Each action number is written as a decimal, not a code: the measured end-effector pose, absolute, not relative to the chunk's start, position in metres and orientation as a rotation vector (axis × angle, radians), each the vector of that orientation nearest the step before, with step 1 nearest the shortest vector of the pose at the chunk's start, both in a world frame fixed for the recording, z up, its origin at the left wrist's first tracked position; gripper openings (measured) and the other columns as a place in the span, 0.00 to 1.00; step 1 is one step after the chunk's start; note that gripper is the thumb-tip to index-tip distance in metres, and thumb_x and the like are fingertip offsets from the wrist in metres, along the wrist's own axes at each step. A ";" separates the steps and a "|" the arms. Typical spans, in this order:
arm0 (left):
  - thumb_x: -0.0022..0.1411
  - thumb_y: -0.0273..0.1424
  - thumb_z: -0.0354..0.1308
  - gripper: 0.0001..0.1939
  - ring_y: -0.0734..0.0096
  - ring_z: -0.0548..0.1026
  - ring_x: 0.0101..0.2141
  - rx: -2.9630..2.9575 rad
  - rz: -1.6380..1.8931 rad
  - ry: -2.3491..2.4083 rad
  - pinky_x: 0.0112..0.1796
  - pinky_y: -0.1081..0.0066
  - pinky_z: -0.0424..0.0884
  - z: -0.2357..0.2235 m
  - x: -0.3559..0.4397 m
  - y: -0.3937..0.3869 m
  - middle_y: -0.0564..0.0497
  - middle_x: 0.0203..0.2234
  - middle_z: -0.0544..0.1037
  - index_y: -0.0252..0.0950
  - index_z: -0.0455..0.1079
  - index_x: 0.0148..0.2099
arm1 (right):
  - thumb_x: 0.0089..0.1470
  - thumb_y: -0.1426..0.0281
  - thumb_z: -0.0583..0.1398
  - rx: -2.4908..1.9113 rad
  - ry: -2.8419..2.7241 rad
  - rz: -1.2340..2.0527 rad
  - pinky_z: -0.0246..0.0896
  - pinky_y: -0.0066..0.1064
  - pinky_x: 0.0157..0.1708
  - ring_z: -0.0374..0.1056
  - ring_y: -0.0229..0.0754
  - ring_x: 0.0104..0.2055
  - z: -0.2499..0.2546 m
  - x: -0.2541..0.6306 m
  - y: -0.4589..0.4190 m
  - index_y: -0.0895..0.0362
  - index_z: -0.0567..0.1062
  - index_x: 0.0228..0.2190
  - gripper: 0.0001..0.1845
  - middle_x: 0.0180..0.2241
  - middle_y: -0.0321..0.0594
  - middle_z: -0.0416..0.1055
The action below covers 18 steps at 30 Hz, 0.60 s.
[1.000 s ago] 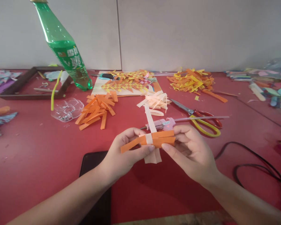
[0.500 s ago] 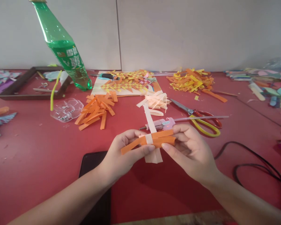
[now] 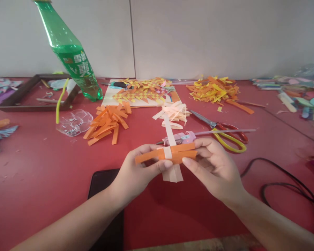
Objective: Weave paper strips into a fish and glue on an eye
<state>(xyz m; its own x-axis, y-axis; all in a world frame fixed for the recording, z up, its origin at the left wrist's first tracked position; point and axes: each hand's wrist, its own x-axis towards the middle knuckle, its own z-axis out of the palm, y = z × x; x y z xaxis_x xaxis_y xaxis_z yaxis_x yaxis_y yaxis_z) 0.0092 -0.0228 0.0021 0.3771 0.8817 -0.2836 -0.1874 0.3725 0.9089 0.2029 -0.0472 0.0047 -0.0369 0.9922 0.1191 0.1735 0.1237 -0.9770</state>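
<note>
Both hands hold a small weave of paper strips [image 3: 170,156] above the red table [image 3: 42,174]. Orange strips run sideways and pale peach strips cross them, one peach strip sticking up. My left hand [image 3: 137,172] pinches the left end of the orange strips between thumb and fingers. My right hand [image 3: 214,170] grips the right end, thumb underneath and fingers on top. Just beyond the hands lie a pink glue gun [image 3: 181,137] and red and yellow scissors [image 3: 225,134].
Loose piles of orange strips [image 3: 108,122], peach strips [image 3: 174,112] and orange-yellow scraps [image 3: 214,90] lie further back with a woven sheet [image 3: 141,92]. A green bottle [image 3: 73,59], wooden frame [image 3: 23,96] and clear tray [image 3: 74,122] stand left. A black tablet [image 3: 104,205] and black cable [image 3: 290,188] lie near.
The hands have turned the weave slightly: the orange strips now lie more level and the upright peach strip stands straighter. Nothing else on the table has moved.
</note>
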 end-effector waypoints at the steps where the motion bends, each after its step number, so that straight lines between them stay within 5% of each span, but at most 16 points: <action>1: 0.55 0.32 0.68 0.11 0.73 0.77 0.30 0.920 0.845 0.909 0.36 0.73 0.72 0.002 0.010 -0.022 0.52 0.29 0.80 0.35 0.75 0.40 | 0.57 0.67 0.62 -1.239 -1.397 1.039 0.74 0.28 0.32 0.77 0.40 0.35 0.005 0.204 -0.046 0.52 0.65 0.38 0.10 0.35 0.39 0.79; 8: 0.55 0.26 0.64 0.05 0.64 0.80 0.39 0.643 0.996 0.748 0.44 0.66 0.75 -0.001 0.011 -0.020 0.49 0.36 0.83 0.36 0.79 0.36 | 0.54 0.65 0.65 -1.233 -1.317 1.015 0.75 0.30 0.33 0.78 0.41 0.35 0.007 0.205 -0.043 0.51 0.67 0.36 0.12 0.33 0.39 0.80; 18: 0.56 0.36 0.68 0.10 0.72 0.80 0.37 0.726 0.848 0.848 0.41 0.74 0.74 -0.002 0.009 -0.020 0.49 0.35 0.83 0.35 0.78 0.38 | 0.56 0.71 0.62 -1.223 -1.421 1.073 0.74 0.30 0.34 0.76 0.40 0.34 0.003 0.206 -0.048 0.51 0.66 0.39 0.11 0.33 0.38 0.78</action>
<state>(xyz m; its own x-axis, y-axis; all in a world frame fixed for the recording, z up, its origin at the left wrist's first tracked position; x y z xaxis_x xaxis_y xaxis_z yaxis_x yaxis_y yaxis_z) 0.0093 -0.0204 -0.0015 0.3912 0.8571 -0.3352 -0.3357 0.4721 0.8151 0.2063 -0.0480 0.0030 -0.0567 0.9923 0.1097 0.1663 0.1177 -0.9790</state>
